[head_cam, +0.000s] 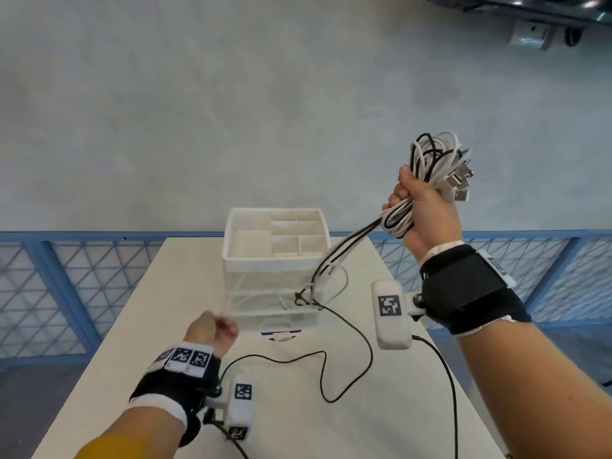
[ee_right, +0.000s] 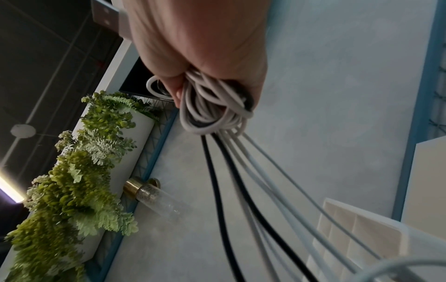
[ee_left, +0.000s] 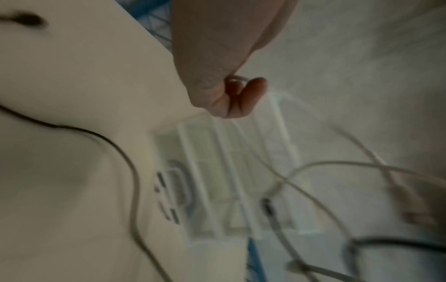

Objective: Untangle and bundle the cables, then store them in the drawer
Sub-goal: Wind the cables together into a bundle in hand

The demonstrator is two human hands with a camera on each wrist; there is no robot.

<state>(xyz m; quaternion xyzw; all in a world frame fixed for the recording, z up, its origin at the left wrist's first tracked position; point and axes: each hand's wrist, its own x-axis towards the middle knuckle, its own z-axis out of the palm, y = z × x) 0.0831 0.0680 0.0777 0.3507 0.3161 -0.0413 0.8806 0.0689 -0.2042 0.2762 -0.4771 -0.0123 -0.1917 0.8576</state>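
Note:
My right hand (head_cam: 420, 210) is raised high at the right and grips a coiled bundle of white and black cables (head_cam: 433, 157) with USB plugs sticking out. In the right wrist view this hand (ee_right: 198, 47) closes round the cable loops (ee_right: 212, 106). Strands hang from the bundle down to a small tangle (head_cam: 308, 298) in front of the white drawer unit (head_cam: 275, 261). My left hand (head_cam: 215, 329) is low, just left of the unit. In the blurred left wrist view this hand (ee_left: 224, 91) pinches a thin white cable (ee_left: 239, 78).
The drawer unit stands at the far end of a cream table (head_cam: 185, 293), with a divided open tray on top and clear drawers below. Thin black wrist-camera leads (head_cam: 331, 359) snake across the table. A blue mesh fence (head_cam: 82, 260) runs behind.

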